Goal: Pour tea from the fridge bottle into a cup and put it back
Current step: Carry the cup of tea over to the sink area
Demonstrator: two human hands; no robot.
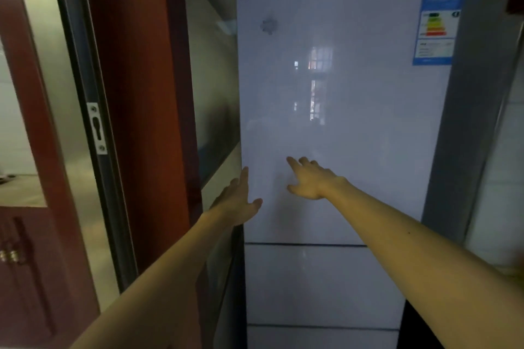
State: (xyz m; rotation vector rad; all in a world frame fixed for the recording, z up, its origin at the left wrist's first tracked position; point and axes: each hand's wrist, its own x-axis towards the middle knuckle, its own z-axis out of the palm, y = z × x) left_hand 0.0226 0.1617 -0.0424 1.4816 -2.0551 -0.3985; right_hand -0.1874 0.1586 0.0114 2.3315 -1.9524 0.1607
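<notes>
While my left hand (pixel 237 201) and right hand (pixel 310 178) lie straight-fingered against the shut fridge door (pixel 354 127), gripping nothing, its glossy edge could, I judge, slip from my pull

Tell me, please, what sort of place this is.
Likely a home kitchen area: a tall white fridge bearing an energy label, beside a red wooden door frame and a glass door.

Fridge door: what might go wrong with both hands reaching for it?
The left hand is at the left edge of the upper door, beside the grey panel, so its fingers may find little room and slip. The right hand is spread open at the door front; pressing there could work against the pull.
</notes>
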